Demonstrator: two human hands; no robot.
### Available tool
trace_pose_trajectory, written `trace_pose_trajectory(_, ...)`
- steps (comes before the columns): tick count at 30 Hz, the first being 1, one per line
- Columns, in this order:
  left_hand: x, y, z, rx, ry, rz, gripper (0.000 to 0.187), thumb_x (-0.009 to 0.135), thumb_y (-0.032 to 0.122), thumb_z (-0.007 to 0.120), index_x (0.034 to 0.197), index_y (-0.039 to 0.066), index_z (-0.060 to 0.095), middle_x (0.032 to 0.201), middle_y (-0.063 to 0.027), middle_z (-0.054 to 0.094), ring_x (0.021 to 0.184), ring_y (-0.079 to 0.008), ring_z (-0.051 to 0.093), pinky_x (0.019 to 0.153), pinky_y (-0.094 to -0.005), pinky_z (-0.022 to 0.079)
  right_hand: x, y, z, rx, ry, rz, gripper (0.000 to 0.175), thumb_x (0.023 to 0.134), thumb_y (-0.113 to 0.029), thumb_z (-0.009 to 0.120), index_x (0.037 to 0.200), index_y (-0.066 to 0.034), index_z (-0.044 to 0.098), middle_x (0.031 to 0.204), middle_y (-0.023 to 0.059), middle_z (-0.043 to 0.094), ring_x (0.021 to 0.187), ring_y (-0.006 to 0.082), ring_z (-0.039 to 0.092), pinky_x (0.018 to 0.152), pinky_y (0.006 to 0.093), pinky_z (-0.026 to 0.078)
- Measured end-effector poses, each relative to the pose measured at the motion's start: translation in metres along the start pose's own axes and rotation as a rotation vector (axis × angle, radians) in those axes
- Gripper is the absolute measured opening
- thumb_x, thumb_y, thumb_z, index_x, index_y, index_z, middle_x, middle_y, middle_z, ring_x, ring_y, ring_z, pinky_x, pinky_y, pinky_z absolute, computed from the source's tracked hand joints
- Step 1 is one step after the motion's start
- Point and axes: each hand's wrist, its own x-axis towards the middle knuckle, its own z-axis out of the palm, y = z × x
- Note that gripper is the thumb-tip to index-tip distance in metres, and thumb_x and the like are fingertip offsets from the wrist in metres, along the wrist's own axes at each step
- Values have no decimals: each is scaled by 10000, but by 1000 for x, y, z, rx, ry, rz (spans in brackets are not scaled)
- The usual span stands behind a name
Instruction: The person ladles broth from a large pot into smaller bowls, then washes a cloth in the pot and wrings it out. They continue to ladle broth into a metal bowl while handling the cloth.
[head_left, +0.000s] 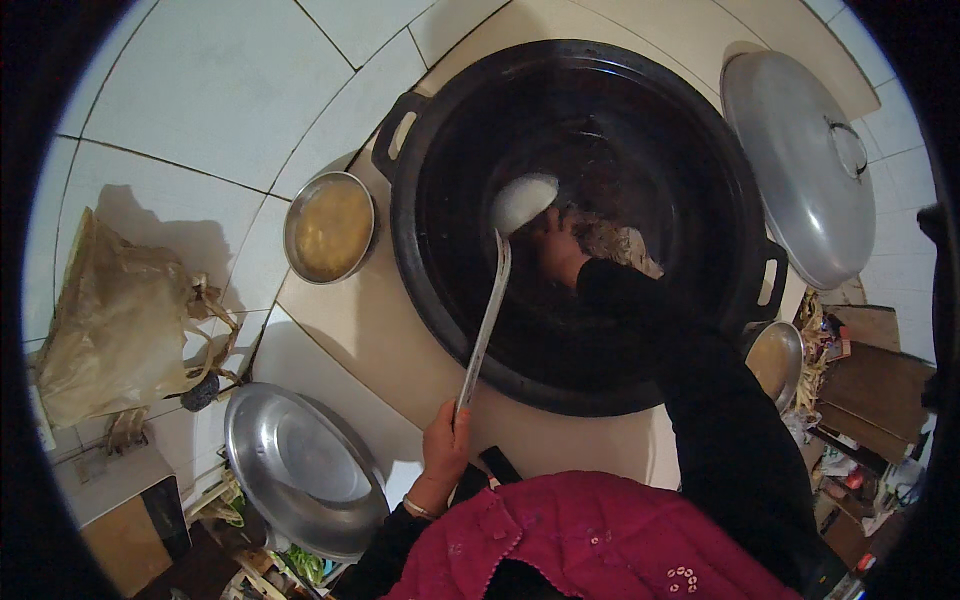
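Observation:
My left hand (444, 448) grips the long metal handle of a ladle (486, 330) below the near rim of a large black wok (442, 315). The ladle's pale, rounded bowl (527, 202) is inside the wok, left of its middle. My right hand (559, 251) reaches down into the wok, just right of the ladle bowl. Its fingers are at the left end of a crumpled brown-grey clump (611, 244), perhaps a cloth or scrubber. Shadow hides the fingertips, so I cannot tell whether they hold it.
A metal bowl of yellowish liquid (334, 227) stands left of the wok; another bowl (775, 364) is at right. A large metal lid (799, 169) leans behind the wok's right side. At lower left are a metal basin (304, 469) and a hanging plastic bag (120, 330). Cardboard (874, 397) lies far right.

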Motion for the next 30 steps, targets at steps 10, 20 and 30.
trace_pose_trajectory(10,-5,-25,-6,55,-127,3,266,805,214,532,955,19,432,705,-165,534,643,-303,538,568,-365,412,13,74,-27,779,246,433,368,650,-100,622,1004,-61,533,991,165,525,884,350,537,772,411,444)
trace_pose_trajectory(20,-5,-8,-8,-611,-241,-539,207,884,274,441,798,86,428,543,17,393,426,-76,380,371,-231,292,31,51,-19,702,285,96,446,654,-139,614,1085,-65,527,1088,181,522,988,333,509,844,390,420)
trace_pose_trajectory(30,-7,-17,-4,-476,-233,-425,252,886,321,431,787,90,436,522,27,390,408,-60,362,343,-221,270,23,-22,41,515,135,-172,606,661,-225,625,1195,-26,419,1149,221,434,1028,382,459,885,410,388)
